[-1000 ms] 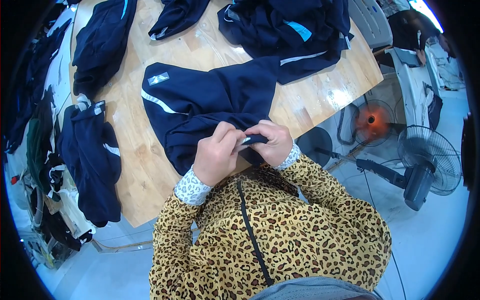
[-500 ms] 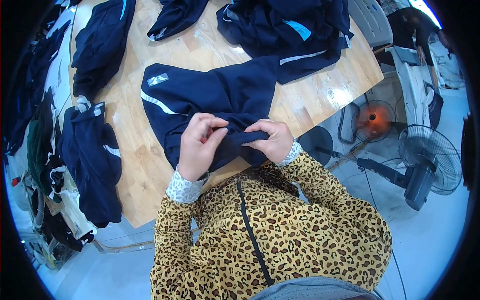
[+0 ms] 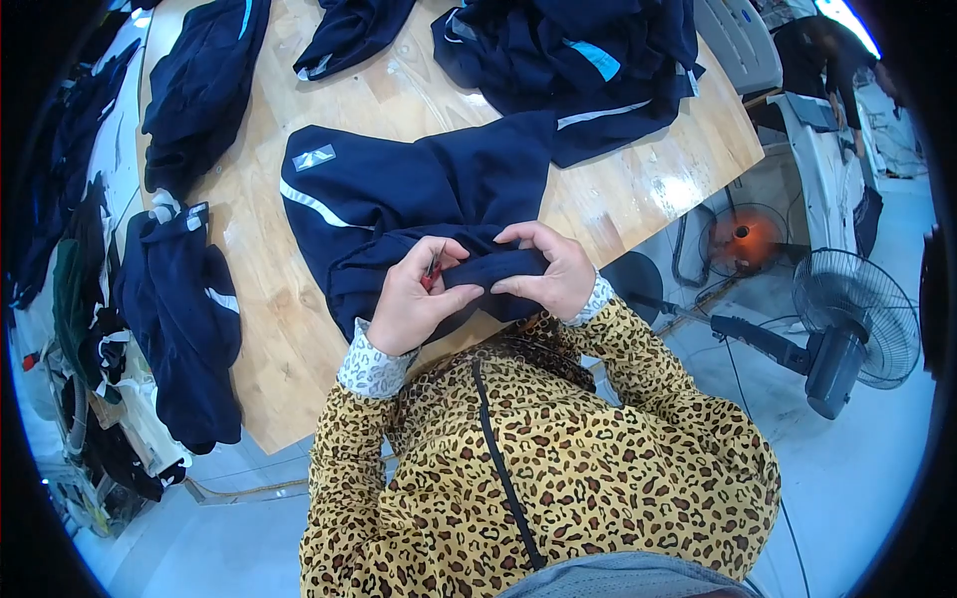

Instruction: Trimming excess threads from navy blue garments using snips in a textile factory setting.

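The left hand (image 3: 417,296), a red tool (image 3: 432,269) within its fingers, and the right hand (image 3: 558,276) curl half closed, thumbs and fingertips gripping the navy garment's (image 3: 399,184) band at the worktop's (image 3: 274,339) near edge. This garment seems unfinished; whether surrounding garments (image 3: 179,324) are done is unclear.

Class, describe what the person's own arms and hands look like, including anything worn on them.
The left hand and right hand are ungloved. Both arms wear long sleeves in a yellow leopard print with brown and black spots. At each wrist is a white cuff patterned with grey leopard spots.
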`<state>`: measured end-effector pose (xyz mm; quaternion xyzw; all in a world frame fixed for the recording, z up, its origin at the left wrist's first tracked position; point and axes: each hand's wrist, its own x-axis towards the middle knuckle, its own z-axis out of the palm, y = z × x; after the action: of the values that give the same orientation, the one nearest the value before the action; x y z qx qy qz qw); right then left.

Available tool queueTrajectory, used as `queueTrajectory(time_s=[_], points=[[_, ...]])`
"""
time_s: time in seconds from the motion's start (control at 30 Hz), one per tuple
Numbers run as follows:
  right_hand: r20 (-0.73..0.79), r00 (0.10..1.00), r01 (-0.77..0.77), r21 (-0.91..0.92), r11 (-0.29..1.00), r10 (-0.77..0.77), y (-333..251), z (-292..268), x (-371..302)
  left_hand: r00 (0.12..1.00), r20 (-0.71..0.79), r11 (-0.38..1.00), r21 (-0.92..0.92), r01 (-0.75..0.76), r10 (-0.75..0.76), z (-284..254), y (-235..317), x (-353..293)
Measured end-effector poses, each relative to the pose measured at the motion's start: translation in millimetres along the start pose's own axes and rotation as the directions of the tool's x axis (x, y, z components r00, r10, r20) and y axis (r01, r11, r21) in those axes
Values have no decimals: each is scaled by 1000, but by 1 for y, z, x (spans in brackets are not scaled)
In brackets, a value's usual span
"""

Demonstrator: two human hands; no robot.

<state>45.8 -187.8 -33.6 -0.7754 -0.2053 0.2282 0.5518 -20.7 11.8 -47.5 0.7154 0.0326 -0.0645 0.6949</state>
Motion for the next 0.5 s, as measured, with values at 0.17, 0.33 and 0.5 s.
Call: queueTrajectory(time_s=[0.17, 0.33, 0.5], points=[[-17, 993, 115, -5, 993, -115, 5, 0, 0, 1000, 9, 994, -103, 22, -21, 1, -1, 1], [35, 988, 152, -98, 983, -149, -1, -4, 1, 999, 31, 991, -127, 47, -44, -1, 3, 2], [26, 993, 120, -74, 990, -118, -2, -2, 1, 991, 77, 978, -172, 119, -107, -2, 4, 3]])
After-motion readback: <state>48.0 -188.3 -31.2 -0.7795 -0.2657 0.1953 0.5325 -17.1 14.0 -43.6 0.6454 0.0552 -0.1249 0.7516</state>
